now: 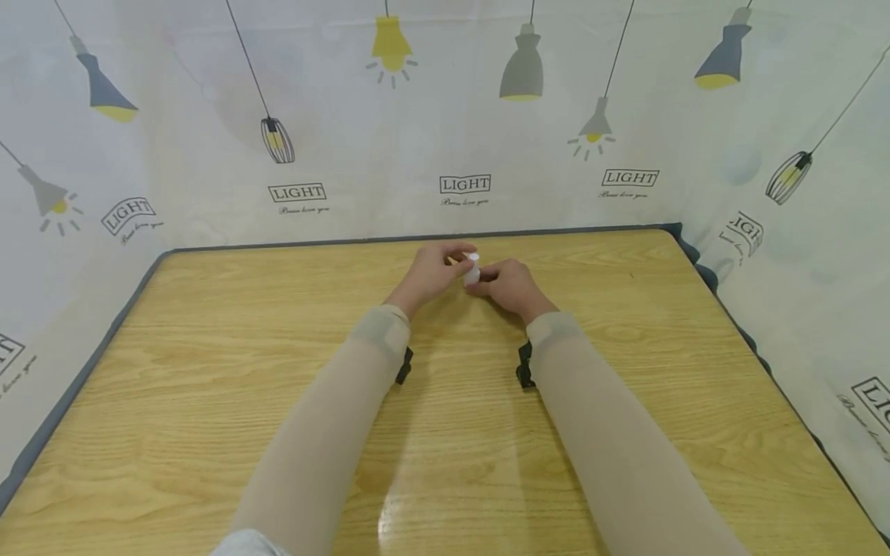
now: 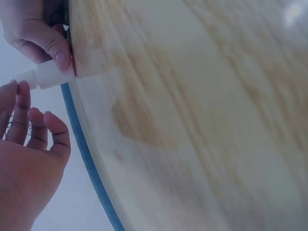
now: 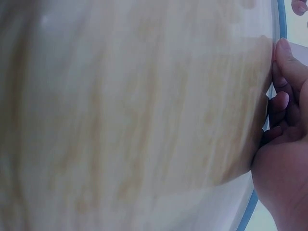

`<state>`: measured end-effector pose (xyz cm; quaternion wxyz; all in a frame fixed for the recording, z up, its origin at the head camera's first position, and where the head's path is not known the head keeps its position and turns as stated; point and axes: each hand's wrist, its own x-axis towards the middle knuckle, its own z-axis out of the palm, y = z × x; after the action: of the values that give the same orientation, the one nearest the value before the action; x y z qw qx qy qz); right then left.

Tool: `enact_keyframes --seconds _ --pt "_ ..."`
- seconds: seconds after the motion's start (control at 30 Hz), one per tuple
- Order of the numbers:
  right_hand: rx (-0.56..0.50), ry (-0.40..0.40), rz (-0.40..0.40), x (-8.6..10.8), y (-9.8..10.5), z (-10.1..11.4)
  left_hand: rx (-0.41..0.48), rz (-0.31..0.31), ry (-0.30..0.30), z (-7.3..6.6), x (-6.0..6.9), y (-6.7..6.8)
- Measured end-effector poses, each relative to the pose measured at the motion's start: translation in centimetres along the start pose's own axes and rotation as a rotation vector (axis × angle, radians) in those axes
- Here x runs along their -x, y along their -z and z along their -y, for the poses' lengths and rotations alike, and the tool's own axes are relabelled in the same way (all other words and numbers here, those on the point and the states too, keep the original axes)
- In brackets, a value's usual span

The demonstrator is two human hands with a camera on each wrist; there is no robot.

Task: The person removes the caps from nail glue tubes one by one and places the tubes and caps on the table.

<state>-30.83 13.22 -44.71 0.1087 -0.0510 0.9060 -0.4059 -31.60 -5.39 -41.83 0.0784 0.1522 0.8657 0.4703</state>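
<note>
Near the far edge of the counter [image 1: 208, 371], a small white bottle [image 1: 472, 276] stood upright between my 2 hands, its base down on the surface. My left hand [image 1: 433, 270] pinched the narrow top end [image 1: 475, 256] between thumb and forefinger, the other fingers loosely bent; my right hand [image 1: 513, 287] held the wider body low down, thumb against its side. As I judged it, the work was partway: the bottle was steadied and gripped at 2 heights, yet its top was in line with the body, not apart from it. Whether that top was a separate cap, loose or tight, I could not tell. Letting go was, at the least, not yet done. From the head view I got most of the counter, both sleeves [image 1: 327, 409] and the lamp-printed backdrop [image 1: 389, 154], but my fingers covered part of the bottle. The left wrist view bared more: the step from wide body to narrower top, and my right thumb near the base. The right wrist view gave me my right hand's bent fingers close to the counter, and hardly any of the bottle.
</note>
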Motion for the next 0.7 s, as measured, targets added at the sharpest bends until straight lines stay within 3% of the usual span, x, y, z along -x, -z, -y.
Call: enact_keyframes --seconds 0.33,0.7 --pt "0.003 0.003 -0.003 -0.04 0.00 -0.03 0.000 -0.002 0.014 -0.13 0.03 -0.04" --pt "-0.001 0.002 -0.007 0.08 0.05 0.12 0.005 -0.003 -0.016 0.05 0.18 -0.04"
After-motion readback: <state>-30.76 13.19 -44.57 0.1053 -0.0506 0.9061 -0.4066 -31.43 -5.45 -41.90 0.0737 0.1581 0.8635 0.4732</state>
